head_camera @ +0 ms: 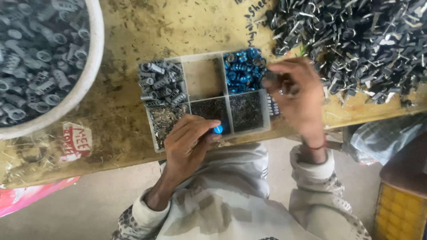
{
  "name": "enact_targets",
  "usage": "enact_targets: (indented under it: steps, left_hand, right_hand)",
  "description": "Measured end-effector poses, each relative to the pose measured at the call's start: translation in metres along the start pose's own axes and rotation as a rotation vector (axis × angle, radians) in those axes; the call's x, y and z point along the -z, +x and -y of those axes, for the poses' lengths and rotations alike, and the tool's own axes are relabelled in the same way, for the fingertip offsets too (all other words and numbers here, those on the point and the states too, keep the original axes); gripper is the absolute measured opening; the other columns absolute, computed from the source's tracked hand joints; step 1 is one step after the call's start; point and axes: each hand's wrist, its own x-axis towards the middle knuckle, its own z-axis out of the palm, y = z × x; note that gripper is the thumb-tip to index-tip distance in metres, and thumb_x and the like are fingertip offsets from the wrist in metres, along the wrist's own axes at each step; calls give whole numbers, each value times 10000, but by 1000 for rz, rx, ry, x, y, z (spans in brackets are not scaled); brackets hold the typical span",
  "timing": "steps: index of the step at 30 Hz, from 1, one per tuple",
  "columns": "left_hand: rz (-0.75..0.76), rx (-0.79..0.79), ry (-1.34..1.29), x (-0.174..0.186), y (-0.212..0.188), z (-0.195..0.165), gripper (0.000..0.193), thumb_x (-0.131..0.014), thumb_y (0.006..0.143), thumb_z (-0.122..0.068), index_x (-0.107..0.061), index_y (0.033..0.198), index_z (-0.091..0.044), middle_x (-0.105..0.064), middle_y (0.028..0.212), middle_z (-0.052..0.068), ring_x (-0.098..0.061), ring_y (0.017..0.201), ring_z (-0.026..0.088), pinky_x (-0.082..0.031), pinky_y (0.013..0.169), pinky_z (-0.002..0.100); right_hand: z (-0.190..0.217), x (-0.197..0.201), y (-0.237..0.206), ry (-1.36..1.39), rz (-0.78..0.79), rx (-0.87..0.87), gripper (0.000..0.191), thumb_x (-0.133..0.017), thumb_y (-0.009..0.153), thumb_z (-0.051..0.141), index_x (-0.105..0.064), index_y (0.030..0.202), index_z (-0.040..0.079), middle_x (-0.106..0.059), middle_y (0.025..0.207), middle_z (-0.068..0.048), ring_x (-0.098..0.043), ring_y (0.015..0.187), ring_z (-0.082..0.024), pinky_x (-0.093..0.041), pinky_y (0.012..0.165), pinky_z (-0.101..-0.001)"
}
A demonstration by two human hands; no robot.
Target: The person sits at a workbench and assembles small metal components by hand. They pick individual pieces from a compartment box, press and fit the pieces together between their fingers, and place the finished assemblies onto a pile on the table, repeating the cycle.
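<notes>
A clear six-compartment tray (224,98) lies on the worn wooden bench. Its compartments hold grey ribbed cylinders (161,83), blue ring-shaped parts (243,70), thin dark pins (245,111) and small silvery bits (163,120). My left hand (189,143) rests at the tray's near edge, fingers closed on a small blue part (218,129). At the tray's right side, my right hand (297,95) is motion-blurred, its fingers pinched around a small dark piece that I cannot make out clearly.
A large white bowl (91,66) full of grey ribbed cylinders fills the upper left. A heap of dark clip-like parts (356,40) covers the upper right of the bench. A plastic bag (382,138) and a yellow crate (400,213) sit to the right.
</notes>
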Motion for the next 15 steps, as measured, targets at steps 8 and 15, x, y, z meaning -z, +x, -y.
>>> enact_targets:
  steps: [8,15]
  left_hand:
    - [5,-8,12,-1,1,0,334,-834,832,2,-721,1143,-39,-739,976,66,-689,925,215,-559,793,337]
    - [4,9,-17,2,0,0,338,-844,825,-14,-720,1138,-47,-748,983,65,-682,915,216,-557,784,336]
  right_hand:
    - [-42,0,3,-155,179,103,310,-805,909,-33,-743,1200,53,-612,1006,-101,-618,830,-189,-507,704,-314]
    - [-28,21,3,-14,162,-62,247,-798,925,-26,-707,1146,34,-678,1052,-69,-673,834,-123,-544,713,-262]
